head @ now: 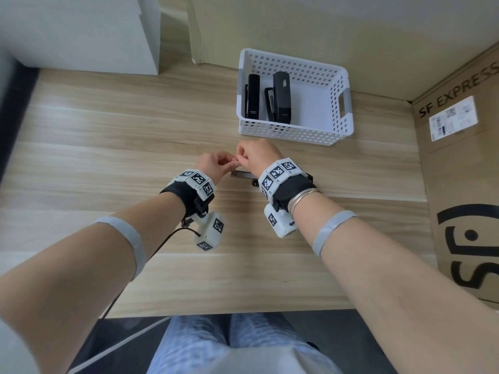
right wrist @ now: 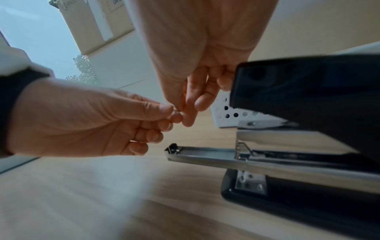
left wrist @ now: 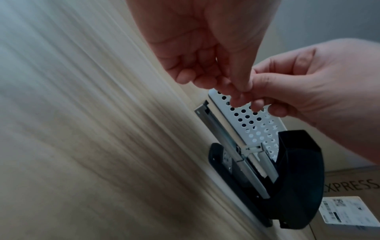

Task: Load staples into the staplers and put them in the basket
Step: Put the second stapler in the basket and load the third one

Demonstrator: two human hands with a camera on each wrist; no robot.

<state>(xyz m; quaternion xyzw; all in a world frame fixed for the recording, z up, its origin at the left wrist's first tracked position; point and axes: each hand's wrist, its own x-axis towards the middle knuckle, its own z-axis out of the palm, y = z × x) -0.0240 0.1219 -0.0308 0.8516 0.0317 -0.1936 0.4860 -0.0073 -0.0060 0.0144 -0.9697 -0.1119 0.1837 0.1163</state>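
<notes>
A black stapler lies on the wooden table with its lid swung up and its metal magazine bare; in the head view only the magazine's tip shows beside my right wrist. Just above that tip my left hand and right hand meet fingertip to fingertip. Together they pinch a small staple strip, almost wholly hidden by the fingers. The white perforated basket stands further back, with black staplers lying in its left half.
A large cardboard box marked SF EXPRESS walls off the table's right side. A white cabinet stands at the far left. Bare wood stretches left of the hands and toward the front edge.
</notes>
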